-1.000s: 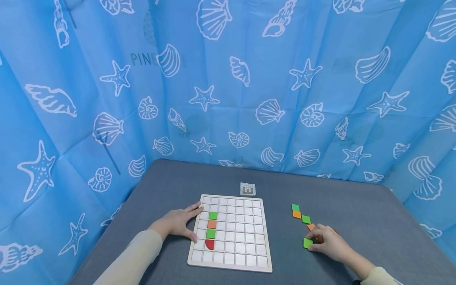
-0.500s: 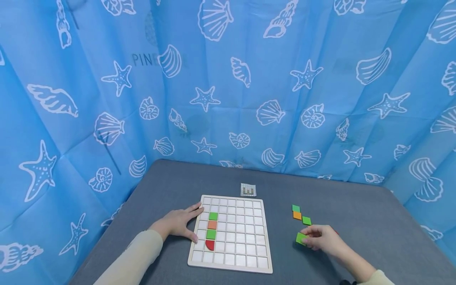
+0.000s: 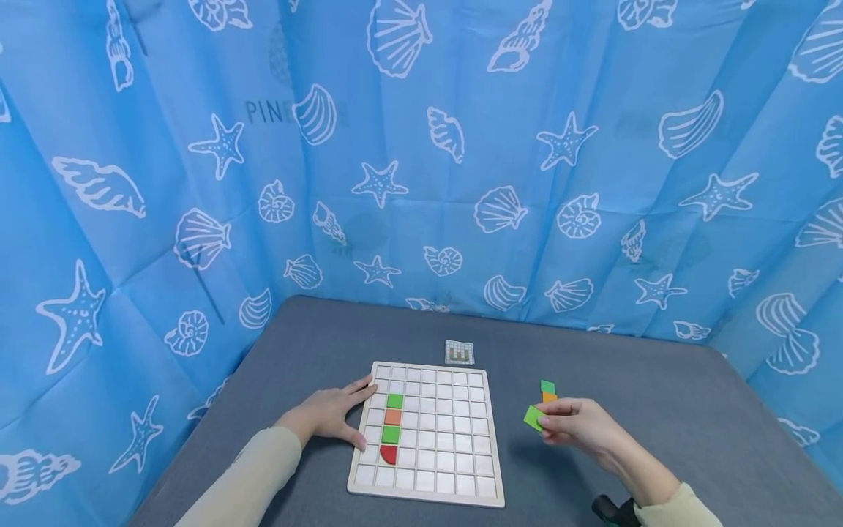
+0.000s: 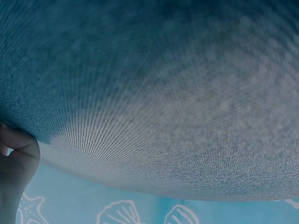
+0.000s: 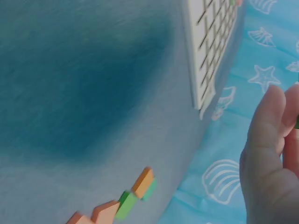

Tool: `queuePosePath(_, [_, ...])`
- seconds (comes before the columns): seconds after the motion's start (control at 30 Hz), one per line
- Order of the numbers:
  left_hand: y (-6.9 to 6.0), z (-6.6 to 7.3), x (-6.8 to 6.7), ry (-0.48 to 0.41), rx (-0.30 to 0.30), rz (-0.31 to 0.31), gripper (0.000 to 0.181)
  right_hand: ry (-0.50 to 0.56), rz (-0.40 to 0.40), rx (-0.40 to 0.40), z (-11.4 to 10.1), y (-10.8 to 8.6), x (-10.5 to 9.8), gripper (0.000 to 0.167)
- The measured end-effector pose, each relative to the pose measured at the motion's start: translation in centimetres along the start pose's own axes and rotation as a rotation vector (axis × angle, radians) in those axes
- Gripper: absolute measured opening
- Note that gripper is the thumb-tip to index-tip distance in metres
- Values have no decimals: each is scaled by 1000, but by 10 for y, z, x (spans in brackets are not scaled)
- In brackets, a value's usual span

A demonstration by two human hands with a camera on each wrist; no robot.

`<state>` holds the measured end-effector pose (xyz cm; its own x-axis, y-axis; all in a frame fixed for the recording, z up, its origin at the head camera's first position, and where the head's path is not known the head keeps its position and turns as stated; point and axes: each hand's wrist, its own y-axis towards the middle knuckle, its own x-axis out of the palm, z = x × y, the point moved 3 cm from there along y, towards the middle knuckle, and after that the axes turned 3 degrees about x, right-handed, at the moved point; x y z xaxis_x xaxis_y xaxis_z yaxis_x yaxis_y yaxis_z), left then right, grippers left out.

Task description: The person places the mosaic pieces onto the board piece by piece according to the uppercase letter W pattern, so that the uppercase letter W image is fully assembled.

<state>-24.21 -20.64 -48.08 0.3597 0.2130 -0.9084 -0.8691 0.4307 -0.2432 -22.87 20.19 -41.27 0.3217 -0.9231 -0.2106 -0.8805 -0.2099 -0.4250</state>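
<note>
In the head view my right hand pinches a green square tile between thumb and fingers, raised over the table right of the board. My left hand lies with fingers spread along the left edge of a white grid board. Set in one column on that board are a green tile, an orange tile, a second green tile and a red rounded piece. The right wrist view shows the right thumb and fingers; the held tile is mostly out of frame.
A small patterned card lies behind the board. Loose tiles lie on the grey table to the right: a teal-green one, an orange one, a green one and a salmon one. A blue shell-print curtain hangs behind.
My right hand has lifted the green tile off the table and carried it left and away from me, towards the board. The left hand has stayed on the board's edge.
</note>
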Motion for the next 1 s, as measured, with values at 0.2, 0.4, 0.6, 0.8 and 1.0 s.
queuePosePath(0.2, [-2,3,-2,3,-10,-5,103,41,-93,-34,-7,-1,6,30])
queuePosePath(0.4, [-2,5,-3,4,-14,-5,102,67,-135,-56,-13,1,13,26])
queuePosePath(0.6, [-2,4,-3,6,-14,-6,102,99,-151,-76,-16,4,23,24])
queuePosePath(0.8, [-2,4,-3,2,-13,-4,102,117,-131,-59,-18,7,34,24])
queuePosePath(1.0, [-3,5,-4,1,-12,-5,102,156,-203,-89,-19,9,44,23])
